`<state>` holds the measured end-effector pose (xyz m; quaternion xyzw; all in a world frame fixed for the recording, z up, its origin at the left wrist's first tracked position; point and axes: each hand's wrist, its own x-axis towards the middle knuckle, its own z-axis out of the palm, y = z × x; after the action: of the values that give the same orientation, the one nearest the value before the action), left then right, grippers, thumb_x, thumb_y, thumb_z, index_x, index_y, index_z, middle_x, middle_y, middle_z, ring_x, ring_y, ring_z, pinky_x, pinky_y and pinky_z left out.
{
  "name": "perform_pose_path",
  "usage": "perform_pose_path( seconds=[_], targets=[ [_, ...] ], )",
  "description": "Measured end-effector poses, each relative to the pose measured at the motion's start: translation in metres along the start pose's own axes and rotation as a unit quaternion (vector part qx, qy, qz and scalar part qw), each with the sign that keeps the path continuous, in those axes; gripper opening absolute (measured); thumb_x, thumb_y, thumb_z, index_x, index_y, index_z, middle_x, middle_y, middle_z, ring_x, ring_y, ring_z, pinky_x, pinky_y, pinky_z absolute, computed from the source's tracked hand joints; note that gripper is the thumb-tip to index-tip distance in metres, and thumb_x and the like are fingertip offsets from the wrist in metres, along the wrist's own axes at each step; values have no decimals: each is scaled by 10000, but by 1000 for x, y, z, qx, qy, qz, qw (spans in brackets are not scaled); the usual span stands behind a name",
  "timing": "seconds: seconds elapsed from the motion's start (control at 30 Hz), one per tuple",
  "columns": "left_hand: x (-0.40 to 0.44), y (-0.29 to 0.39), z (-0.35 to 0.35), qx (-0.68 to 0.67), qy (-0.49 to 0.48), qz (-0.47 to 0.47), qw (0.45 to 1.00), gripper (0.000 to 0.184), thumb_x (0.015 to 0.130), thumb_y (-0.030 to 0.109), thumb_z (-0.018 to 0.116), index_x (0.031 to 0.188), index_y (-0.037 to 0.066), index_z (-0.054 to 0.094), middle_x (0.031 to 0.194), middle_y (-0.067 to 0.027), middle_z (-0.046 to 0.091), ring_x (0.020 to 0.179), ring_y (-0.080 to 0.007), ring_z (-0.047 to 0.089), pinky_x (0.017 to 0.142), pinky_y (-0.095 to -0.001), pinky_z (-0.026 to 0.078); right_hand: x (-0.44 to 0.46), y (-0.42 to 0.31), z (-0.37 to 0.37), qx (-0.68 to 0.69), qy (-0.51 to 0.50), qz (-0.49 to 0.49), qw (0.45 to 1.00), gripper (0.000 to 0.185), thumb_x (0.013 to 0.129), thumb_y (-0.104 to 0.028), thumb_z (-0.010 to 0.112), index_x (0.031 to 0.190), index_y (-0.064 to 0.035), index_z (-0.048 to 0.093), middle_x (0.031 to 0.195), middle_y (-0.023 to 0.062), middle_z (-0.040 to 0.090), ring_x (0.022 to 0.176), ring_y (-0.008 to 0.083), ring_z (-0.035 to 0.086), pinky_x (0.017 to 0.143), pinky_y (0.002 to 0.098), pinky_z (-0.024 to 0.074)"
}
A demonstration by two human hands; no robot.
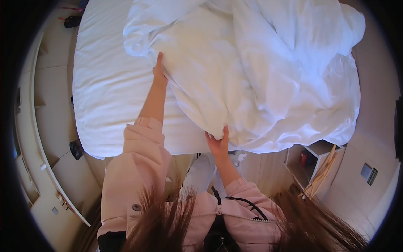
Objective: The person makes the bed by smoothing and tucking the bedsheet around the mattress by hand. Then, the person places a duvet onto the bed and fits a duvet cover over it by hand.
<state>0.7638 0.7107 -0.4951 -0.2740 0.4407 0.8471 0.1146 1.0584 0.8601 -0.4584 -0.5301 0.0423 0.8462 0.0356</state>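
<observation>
A white duvet [210,54] lies bunched and folded over the middle and right of a bed. Under it, a white sheet [105,92] shows on the left, with light wrinkles. My left hand [160,70] grips the duvet's left edge, thumb on top and the other fingers hidden by the cloth. Nearer to me, my right hand [218,142] holds the duvet's lower corner at the bed's front edge, its thumb up and some fingers beneath the fabric.
An open shelf unit [315,164] with a red item inside stands by the bed's front right. Dark objects [76,149] lie along the bed's left side. Curved pale shelving [46,138] lines the far left, and a switch panel [369,174] is on the right.
</observation>
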Motion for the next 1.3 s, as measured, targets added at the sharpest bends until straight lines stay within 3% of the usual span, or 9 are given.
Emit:
perform_pose_path(
  seconds=[0.1, 0.2, 0.3, 0.6, 0.7, 0.87, 0.97, 1.1, 1.3],
  targets=[
    [18, 1, -12, 78, -2, -21, 997, 532, 692, 218, 633, 1093, -48, 406, 1039, -125, 502, 927, -232, 498, 809, -331, 415, 2, 5, 2, 0, -60, 18, 998, 447, 711, -326, 610, 1079, -165, 416, 1067, -5, 463, 1015, 185, 405, 896, 368, 306],
    [23, 1, -26, 65, 25, -32, 997, 447, 713, 145, 586, 1071, -61, 416, 1015, -129, 508, 908, -238, 507, 803, -343, 422, 4, 10, 10, -9, -71, 33, 997, 441, 705, -293, 623, 1075, -166, 418, 1073, -4, 462, 1015, 182, 410, 892, 372, 310],
    [3, 0, -39, 42, 64, -18, 997, 417, 722, 87, 540, 1088, -52, 396, 1006, -130, 507, 893, -249, 512, 792, -358, 429, 5, 13, 19, -31, -12, -3, 999, 437, 701, -248, 632, 1072, -161, 419, 1072, -1, 465, 1012, 181, 415, 881, 371, 322],
    [-79, 9, -70, 88, 125, 95, 984, 491, 708, 78, 549, 1146, -10, 344, 1046, -132, 482, 937, -251, 491, 784, -356, 434, 17, 4, 4, -48, -42, -23, 998, 403, 724, -154, 585, 1083, -112, 406, 1079, 50, 466, 1022, 228, 430, 847, 397, 385],
    [-113, 27, -88, 59, 87, 88, 991, 500, 708, 95, 563, 1146, -14, 346, 1058, -128, 477, 939, -247, 490, 793, -344, 429, 2, -2, 0, -85, -39, -31, 995, 342, 752, -140, 527, 1068, -72, 416, 1061, 62, 479, 1015, 223, 440, 860, 391, 381],
    [-223, 50, -128, 32, 154, 89, 983, 516, 720, 148, 586, 1148, -17, 351, 1072, -119, 471, 965, -236, 479, 812, -341, 417, 1, -1, -37, -164, -61, -17, 984, 309, 769, -168, 475, 1047, -45, 427, 1028, 70, 498, 977, 213, 471, 845, 356, 392],
    [-263, 31, -161, 27, 223, 84, 971, 524, 732, 168, 580, 1169, 9, 338, 1087, -106, 464, 985, -230, 465, 821, -348, 410, -2, 2, -53, -212, -50, -18, 976, 319, 768, -183, 471, 1050, -41, 426, 1025, 75, 501, 962, 213, 482, 828, 351, 401],
    [-266, -28, -203, 20, 214, 57, 975, 529, 739, 172, 574, 1181, 18, 328, 1098, -98, 460, 979, -229, 468, 814, -342, 408, -5, -12, -62, -240, -56, 22, 969, 347, 718, -162, 548, 1036, -66, 446, 999, 70, 511, 930, 213, 499, 771, 352, 431],
    [-229, -78, -210, 161, 261, -11, 952, 505, 749, 235, 567, 1164, 37, 360, 1065, -88, 491, 959, -226, 479, 784, -341, 412, -11, -17, -66, -276, -83, 44, 957, 414, 717, -240, 586, 1083, -115, 437, 1039, 47, 492, 978, 200, 460, 782, 367, 408]
  ],
)
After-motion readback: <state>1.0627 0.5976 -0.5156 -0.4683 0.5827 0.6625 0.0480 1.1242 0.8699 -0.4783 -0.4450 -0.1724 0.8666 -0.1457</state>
